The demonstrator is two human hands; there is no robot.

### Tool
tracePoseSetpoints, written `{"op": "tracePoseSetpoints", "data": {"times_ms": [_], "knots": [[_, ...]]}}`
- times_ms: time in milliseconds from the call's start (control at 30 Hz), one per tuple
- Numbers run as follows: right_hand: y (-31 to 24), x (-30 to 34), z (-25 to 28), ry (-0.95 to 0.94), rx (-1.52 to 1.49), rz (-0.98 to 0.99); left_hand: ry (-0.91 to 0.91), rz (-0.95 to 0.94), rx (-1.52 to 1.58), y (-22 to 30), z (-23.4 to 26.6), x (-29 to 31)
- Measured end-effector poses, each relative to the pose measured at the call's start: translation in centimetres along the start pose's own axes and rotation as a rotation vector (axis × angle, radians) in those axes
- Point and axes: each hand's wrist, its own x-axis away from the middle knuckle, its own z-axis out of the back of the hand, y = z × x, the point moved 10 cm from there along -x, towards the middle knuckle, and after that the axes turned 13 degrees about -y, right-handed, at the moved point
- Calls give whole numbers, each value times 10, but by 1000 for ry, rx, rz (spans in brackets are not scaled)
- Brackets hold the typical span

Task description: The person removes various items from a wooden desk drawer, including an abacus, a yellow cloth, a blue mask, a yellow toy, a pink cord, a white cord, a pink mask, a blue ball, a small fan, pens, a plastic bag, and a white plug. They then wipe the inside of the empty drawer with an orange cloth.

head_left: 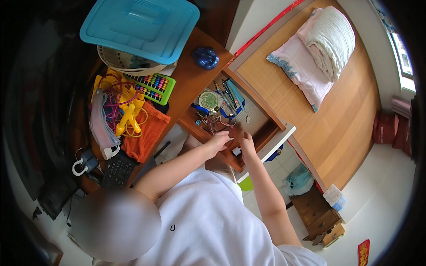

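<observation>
Both hands are over an open wooden drawer (pixel 269 134). My left hand (pixel 217 143) pinches a small whitish piece at its fingertips, too small to name. Just to the right, my right hand (pixel 247 145) is closed with curled fingers; what they hold is hidden. Beside its wrist, low in the drawer, a small white block (pixel 236 151) shows. Farther back lie thin pale cables (pixel 216 120), a round green-faced object (pixel 207 100), several pens (pixel 228 94) and a blue strap (pixel 240 109).
On the desk to the left are a blue-lidded bin (pixel 142 26), a bead abacus (pixel 155 87), a yellow-handled jump rope (pixel 128 120), an orange cloth (pixel 146 133) and a black keyboard (pixel 119 169). A dark blue object (pixel 205 58) sits near the desk corner. Rightward, a wooden bed (pixel 328 133) holds a pillow (pixel 306 75).
</observation>
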Motion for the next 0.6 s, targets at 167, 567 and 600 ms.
{"op": "tracePoseSetpoints", "data": {"times_ms": [167,567,600], "knots": [[76,-9,2,7,-304,-175,-17,123,50,-15,-9,-15],[-42,-27,-30,91,349,308,372,-392,-37,32,76,-35],[-49,-39,-37,85,397,392,433,-444,-30,37,86,-33]]}}
